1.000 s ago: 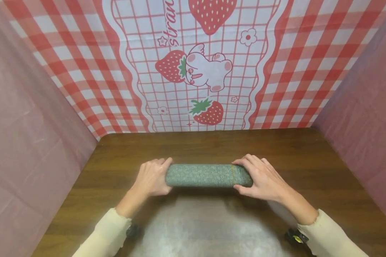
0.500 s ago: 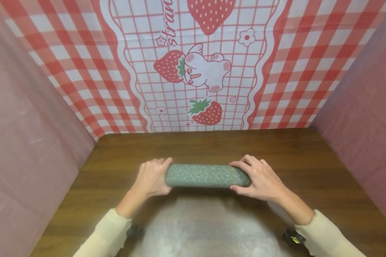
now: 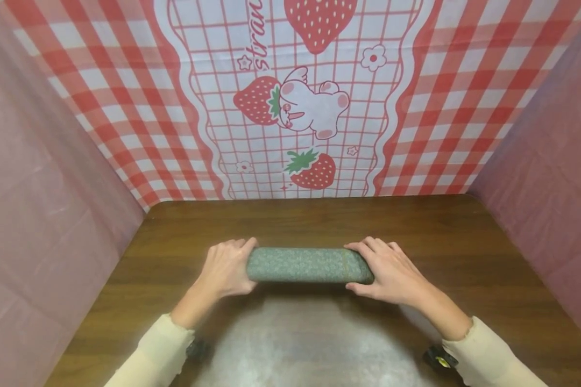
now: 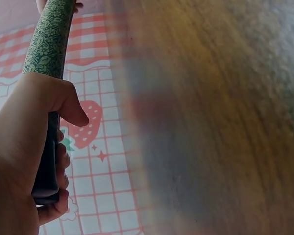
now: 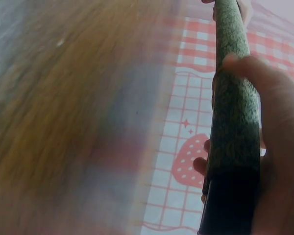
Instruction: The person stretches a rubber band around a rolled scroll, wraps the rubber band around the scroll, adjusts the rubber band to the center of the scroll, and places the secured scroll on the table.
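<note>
A long green floral-patterned object (image 3: pixel 297 264), rounded like a slim case, lies crosswise between the two hands in the head view. A thin yellowish line runs across it near its right end. My left hand (image 3: pixel 227 267) grips the left end; in the left wrist view the thumb lies over the object's dark end section (image 4: pixel 47 161) and the fingers curl beneath. My right hand (image 3: pixel 391 271) holds the right end, thumb along the near side and fingers over the far side. The right wrist view shows another dark end section (image 5: pixel 230 203) there. The object's underside is hidden from the head view.
A brown wooden table (image 3: pixel 314 223) spreads beneath, with a bright glare near its front. Behind it hangs a red-and-white strawberry cloth (image 3: pixel 416 134). Pink curtains (image 3: pixel 43 215) close in both sides. Small dark wrist devices (image 3: pixel 439 357) show below the cream sleeves (image 3: pixel 489 355).
Both hands and the green floral object have shifted slightly left, the right hand a little more than the left. Both grips stay on the ends.
</note>
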A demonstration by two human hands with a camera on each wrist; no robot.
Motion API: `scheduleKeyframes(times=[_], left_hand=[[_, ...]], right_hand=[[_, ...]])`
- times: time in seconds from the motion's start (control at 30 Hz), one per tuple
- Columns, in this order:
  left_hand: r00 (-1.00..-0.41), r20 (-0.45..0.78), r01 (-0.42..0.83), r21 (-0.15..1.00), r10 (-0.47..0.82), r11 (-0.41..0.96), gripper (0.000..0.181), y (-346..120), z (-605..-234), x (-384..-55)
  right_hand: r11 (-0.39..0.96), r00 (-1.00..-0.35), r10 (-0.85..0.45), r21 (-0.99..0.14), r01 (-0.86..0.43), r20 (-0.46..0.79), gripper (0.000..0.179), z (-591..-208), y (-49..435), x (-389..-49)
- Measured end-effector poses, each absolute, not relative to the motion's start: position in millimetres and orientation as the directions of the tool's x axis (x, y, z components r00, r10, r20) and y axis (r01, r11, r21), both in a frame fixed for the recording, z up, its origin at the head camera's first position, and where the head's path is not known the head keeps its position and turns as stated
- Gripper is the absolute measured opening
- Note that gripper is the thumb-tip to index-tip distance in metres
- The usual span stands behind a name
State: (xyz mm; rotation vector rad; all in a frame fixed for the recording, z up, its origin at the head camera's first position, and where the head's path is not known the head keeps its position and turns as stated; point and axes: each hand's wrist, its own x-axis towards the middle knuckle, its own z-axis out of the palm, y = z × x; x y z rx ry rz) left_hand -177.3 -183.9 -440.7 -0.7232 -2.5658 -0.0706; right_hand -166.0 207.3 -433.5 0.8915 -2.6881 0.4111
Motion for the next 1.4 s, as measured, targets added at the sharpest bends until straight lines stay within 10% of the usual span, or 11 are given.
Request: scheduleKeyframes(times=[1.4], left_hand=[[-0.744,0.449,0.522,-0.071,0.494,0.850,0.067,-171.0,-444.2,-175.8]], right_hand=[[0.775,-0.777,-0.487,-0.212,-0.595,0.399,0.064,-438.8,215.6,-160.5]])
